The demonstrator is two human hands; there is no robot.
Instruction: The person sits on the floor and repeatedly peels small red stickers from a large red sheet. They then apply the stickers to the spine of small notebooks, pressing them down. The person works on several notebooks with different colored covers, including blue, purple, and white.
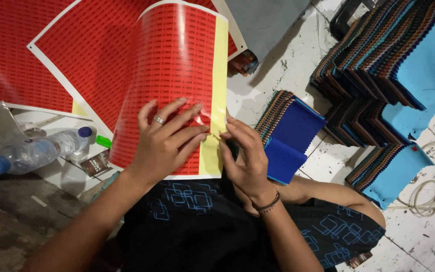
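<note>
Nearest the camera, the person's lap is covered by dark cloth with a blue line pattern (187, 196), and both forearms rise from it toward a curled red sticker sheet (169, 85). The left hand (164, 143), wearing a ring, lies flat on the sheet's lower part with its fingers spread and pressed against the red surface, the fingertips reaching toward the sheet's yellow backing strip (219, 90). The right hand (245, 158), with a bracelet at the wrist, sits just beside it at the sheet's right edge; its fingertips are drawn together at the border between red and yellow, seemingly pinching a small sticker there, though the pinched piece is too small to make out. The two hands almost touch at the fingertips.

To the left, on the floor, lies a clear plastic bottle with a blue cap (33, 151). To the right of the hands sits a small stack of fabric swatches with a deep blue one on top (290, 131). Farther off, more red sticker sheets (51, 45) lie flat at upper left, and larger stacks of swatches topped in light blue (409, 55) fan across the white tiled floor (288, 65) at upper right.
</note>
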